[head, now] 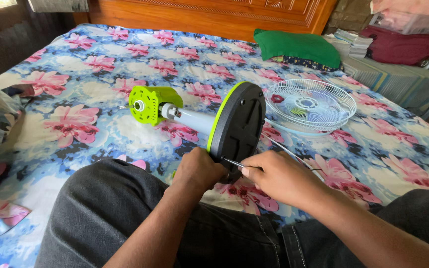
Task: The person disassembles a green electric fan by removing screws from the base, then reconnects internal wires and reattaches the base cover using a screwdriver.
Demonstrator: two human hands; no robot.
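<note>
Floral bedsheet (75, 89); screwdriver (234, 163) handle hidden.

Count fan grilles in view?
1. A white wire fan grille lies flat on the floral bedsheet, right of the fan's round base. A second may be stacked beneath it; cannot tell.

A green pillow (298, 47) lies on the floral bed (85, 89) by the wooden headboard (214, 15); folded cloths (398, 44) sit beyond.
</note>
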